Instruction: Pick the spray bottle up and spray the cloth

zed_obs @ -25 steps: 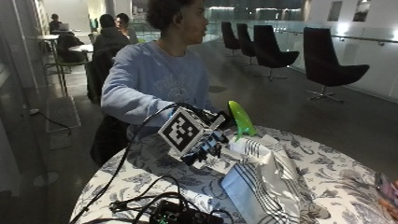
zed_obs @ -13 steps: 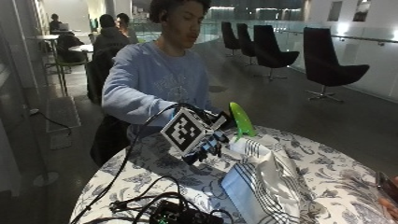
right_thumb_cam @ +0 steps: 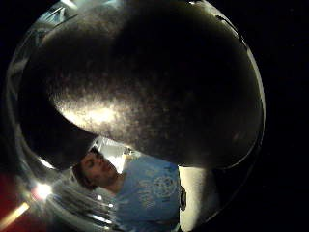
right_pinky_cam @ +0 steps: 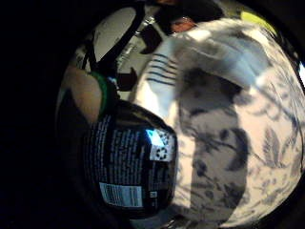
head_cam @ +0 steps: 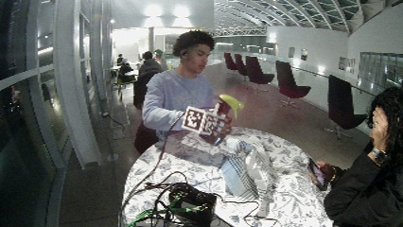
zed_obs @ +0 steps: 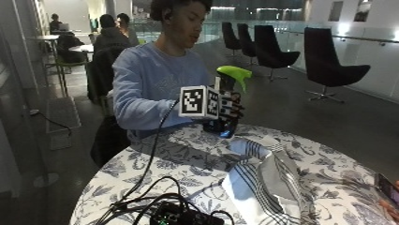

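My gloved right hand [zed_obs: 228, 110] grips a spray bottle [zed_obs: 222, 126] with a dark body and a bright green trigger head, holding it upright above the far side of the round table [zed_obs: 187, 159]. The wide outside view shows the same hand [head_cam: 217, 124] and bottle [head_cam: 230, 102]. The bottle's dark labelled body [right_pinky_cam: 128, 167] fills much of one palm view, and its dark curved side [right_thumb_cam: 145, 82] fills most of the other. A white cloth [zed_obs: 262, 183] with dark stripes lies crumpled on the floral tablecloth, below the bottle and nearer the camera; it also shows as cloth [right_pinky_cam: 209, 62] and cloth [head_cam: 242, 170].
A black box with tangled cables [zed_obs: 178, 214] sits at the table's near edge. A phone [zed_obs: 387, 187] lies at the right rim. The person's other arm rests near the table's far edge. Dark chairs [zed_obs: 327, 63] stand well behind.
The hand has lifted the spray bottle from beside the cloth to chest height. The cloth has stayed where it was.
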The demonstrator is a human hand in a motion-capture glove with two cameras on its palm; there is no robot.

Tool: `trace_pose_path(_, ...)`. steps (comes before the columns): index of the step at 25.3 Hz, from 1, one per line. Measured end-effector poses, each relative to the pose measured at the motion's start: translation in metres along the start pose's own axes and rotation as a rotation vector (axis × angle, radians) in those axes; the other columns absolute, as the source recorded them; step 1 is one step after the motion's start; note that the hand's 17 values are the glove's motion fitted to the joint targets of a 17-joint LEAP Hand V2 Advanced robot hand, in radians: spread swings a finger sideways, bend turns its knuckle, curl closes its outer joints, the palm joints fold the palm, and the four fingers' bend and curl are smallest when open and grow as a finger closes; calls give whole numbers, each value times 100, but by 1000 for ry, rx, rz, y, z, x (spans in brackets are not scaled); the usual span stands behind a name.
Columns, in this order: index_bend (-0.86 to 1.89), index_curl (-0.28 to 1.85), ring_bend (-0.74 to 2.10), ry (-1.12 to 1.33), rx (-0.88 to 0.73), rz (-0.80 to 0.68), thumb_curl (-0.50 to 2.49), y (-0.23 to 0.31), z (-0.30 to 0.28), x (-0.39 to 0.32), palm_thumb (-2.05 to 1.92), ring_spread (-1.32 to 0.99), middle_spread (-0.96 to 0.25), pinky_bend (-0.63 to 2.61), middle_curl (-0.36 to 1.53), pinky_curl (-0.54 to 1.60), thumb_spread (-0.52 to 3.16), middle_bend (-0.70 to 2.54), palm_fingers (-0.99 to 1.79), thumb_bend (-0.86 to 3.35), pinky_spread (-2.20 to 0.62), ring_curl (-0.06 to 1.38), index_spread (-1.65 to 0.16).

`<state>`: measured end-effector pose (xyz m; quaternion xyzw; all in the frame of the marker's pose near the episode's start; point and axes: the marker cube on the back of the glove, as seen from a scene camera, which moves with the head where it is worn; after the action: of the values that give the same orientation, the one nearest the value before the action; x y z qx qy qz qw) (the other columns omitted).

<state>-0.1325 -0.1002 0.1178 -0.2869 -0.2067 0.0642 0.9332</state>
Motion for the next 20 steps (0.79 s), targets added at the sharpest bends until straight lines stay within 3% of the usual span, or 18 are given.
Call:
trace_pose_path(4, 18, 48, 41, -101, -43, -161, 61, -10, 79, -32, 87, 2, -7, 17, 48, 27, 84, 34, 113, -3, 14, 40, -18)
trace_pose_path(9, 18, 49, 41, -128, -84, -220, 61, -31, 158, -36, 86, 1, -7, 17, 48, 28, 84, 33, 112, -3, 11, 40, -18)
trace_pose_path(16, 18, 49, 39, -138, -112, -220, 60, -43, 198, -13, 84, 1, -7, 16, 48, 28, 88, 34, 111, -3, 10, 40, -18)
trace_pose_path(20, 18, 49, 39, -113, -13, -213, 59, -56, 214, -8, 83, 1, -7, 15, 48, 28, 91, 34, 111, -3, 11, 39, -18)
